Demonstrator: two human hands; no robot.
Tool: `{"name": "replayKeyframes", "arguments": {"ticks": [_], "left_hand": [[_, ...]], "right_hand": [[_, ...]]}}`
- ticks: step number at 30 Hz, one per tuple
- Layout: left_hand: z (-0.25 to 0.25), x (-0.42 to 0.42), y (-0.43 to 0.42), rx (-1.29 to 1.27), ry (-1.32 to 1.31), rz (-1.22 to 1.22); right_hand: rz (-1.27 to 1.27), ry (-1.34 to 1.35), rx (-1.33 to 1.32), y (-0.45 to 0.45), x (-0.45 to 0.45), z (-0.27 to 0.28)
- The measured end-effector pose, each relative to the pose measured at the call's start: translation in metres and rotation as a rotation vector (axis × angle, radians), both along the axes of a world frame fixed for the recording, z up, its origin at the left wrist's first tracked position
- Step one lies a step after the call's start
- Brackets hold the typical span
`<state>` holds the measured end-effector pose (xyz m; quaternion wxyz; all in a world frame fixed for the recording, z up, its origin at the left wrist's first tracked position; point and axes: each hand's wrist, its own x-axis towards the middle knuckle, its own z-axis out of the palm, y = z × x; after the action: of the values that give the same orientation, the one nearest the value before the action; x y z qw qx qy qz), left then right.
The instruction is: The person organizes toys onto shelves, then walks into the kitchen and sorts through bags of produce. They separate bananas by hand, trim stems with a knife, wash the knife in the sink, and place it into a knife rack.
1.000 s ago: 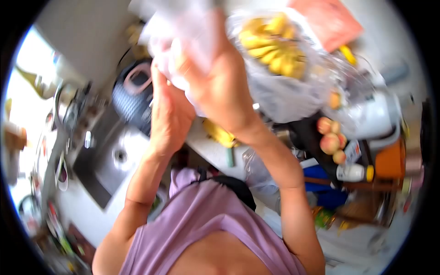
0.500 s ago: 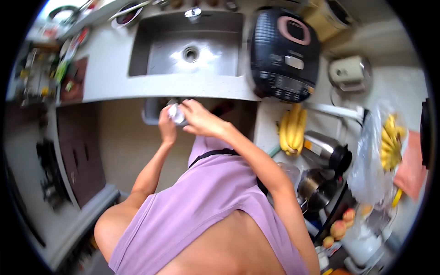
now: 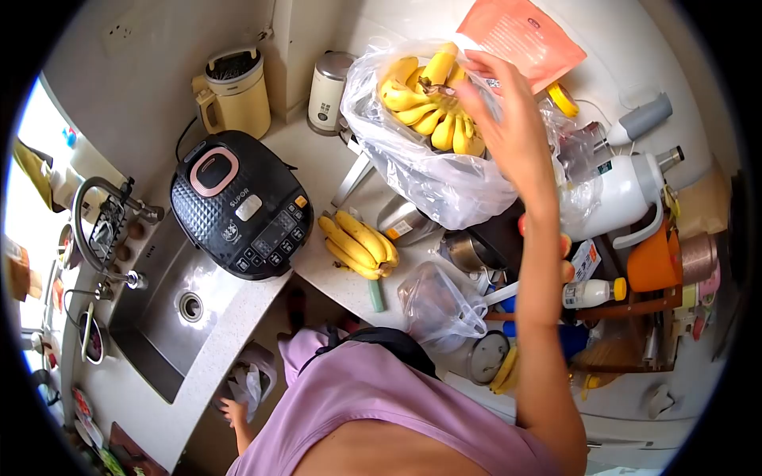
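My right hand [image 3: 508, 115] reaches over a large bunch of bananas [image 3: 432, 107] in a clear plastic bag [image 3: 444, 186]. Its fingers are extended with the thumb apart, beside the bunch's right side; whether the fingertips touch the fruit or bag I cannot tell. Low at the left, my left hand [image 3: 236, 412] is beside a bin [image 3: 264, 361] below the counter edge, close to the white plastic [image 3: 252, 389] in it. The left fingers look spread and nothing shows in them. A smaller bunch of bananas [image 3: 359, 244] lies on the counter near the rice cooker [image 3: 238, 206].
A steel sink [image 3: 163, 317] is at the left. Behind stand a cream jug appliance [image 3: 236, 91] and a white kettle [image 3: 329, 91]. An orange pouch [image 3: 520, 44] lies beyond the bagged bananas. Pots, a tied plastic bag [image 3: 440, 305] and a white bottle [image 3: 591, 293] crowd the right.
The view has turned right, toward the bagged bananas. My hands were together over the bin with something crumpled and white; now my right hand is at the bananas and my left remains low.
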<state>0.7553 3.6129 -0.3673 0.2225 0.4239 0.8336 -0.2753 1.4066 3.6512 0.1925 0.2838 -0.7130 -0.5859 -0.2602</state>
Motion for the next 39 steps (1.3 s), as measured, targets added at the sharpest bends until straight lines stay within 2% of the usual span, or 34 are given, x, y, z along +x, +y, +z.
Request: {"name": "replayKeyframes", "arguments": {"ticks": [1, 2, 3, 4, 5, 6, 7, 8, 9, 10, 11, 13, 15, 17, 19, 20, 21, 22, 26, 30, 35, 37, 38, 39], "left_hand": [[0.009, -0.011, 0.006, 0.011, 0.006, -0.011], [0.038, 0.002, 0.017, -0.050, -0.029, -0.151], [0.088, 0.037, 0.033, -0.189, -0.157, -0.444], [0.137, 0.075, 0.050, -0.266, -0.321, -0.706], [0.182, 0.115, 0.068, -0.242, -0.517, -0.872], [0.196, 0.148, 0.086, -0.148, -0.790, -0.894], [0.210, 0.181, 0.103, -0.083, -1.062, -0.922], [0.258, 0.230, 0.112, 0.046, -1.184, -0.909], [0.292, 0.277, 0.119, 0.303, -1.529, -0.871], [0.330, 0.317, 0.125, 0.379, -1.613, -0.849], [0.350, 0.352, 0.132, 0.566, -1.719, -0.935], [0.400, 0.416, 0.142, 1.055, -1.663, -1.261], [0.459, 0.463, 0.150, 1.206, -1.508, -1.492], [0.472, 0.510, 0.164, 1.481, -1.205, -1.751], [0.463, 0.534, 0.180, 1.536, -1.118, -1.866], [0.458, 0.537, 0.186, 1.567, -1.217, -1.840], [0.454, 0.535, 0.192, 1.607, -1.187, -1.869], [0.449, 0.533, 0.196, 1.590, -1.235, -1.862], [0.435, 0.528, 0.209, 1.515, -1.318, -1.862], [0.420, 0.532, 0.218, 1.456, -1.370, -1.875], [0.416, 0.537, 0.218, 1.412, -1.436, -1.860], [0.419, 0.537, 0.219, 1.382, -1.467, -1.865], [0.421, 0.537, 0.221, 1.356, -1.487, -1.867], [0.422, 0.537, 0.222, 1.330, -1.507, -1.868]], "right_hand": [[-0.011, 0.006, 0.011, 0.008, 0.012, -0.005], [-0.046, -0.016, -0.192, 0.015, 0.022, -0.010], [-0.083, -0.041, -0.392, 0.021, 0.030, -0.010], [-0.100, -0.043, -0.379, 0.025, 0.035, -0.008], [-0.105, -0.156, -0.449, 0.027, 0.037, -0.007], [-0.109, -0.270, -0.525, 0.028, 0.039, -0.006], [-0.125, -0.273, -0.529, 0.028, 0.041, -0.005], [-0.114, -0.235, -0.513, 0.027, 0.044, -0.002], [-0.101, -0.201, -0.497, 0.027, 0.046, 0.003], [-0.108, -0.177, -0.493, 0.027, 0.048, 0.009], [-0.123, -0.193, -0.493, 0.028, 0.056, 0.015], [0.005, -0.050, -0.491, 0.028, 0.076, 0.019], [0.043, -0.053, -0.502, 0.031, 0.085, 0.030], [0.079, 0.011, -0.609, 0.030, 0.089, 0.040], [0.074, 0.008, -0.618, 0.027, 0.096, 0.054], [0.083, 0.108, -0.648, 0.025, 0.099, 0.061], [0.091, 0.210, -0.675, 0.023, 0.097, 0.068], [-0.055, 0.309, -0.762, 0.018, 0.095, 0.080], [0.048, 0.478, -0.728, 0.007, 0.096, 0.100], [-0.064, 0.581, -0.695, -0.013, 0.103, 0.126], [0.041, 0.540, -0.578, -0.036, 0.105, 0.165], [0.011, 0.695, -0.647, -0.047, 0.116, 0.188], [-0.080, 0.447, -0.641, -0.042, 0.087, 0.200], [-0.085, 0.443, -0.641, -0.042, 0.082, 0.209]]}}
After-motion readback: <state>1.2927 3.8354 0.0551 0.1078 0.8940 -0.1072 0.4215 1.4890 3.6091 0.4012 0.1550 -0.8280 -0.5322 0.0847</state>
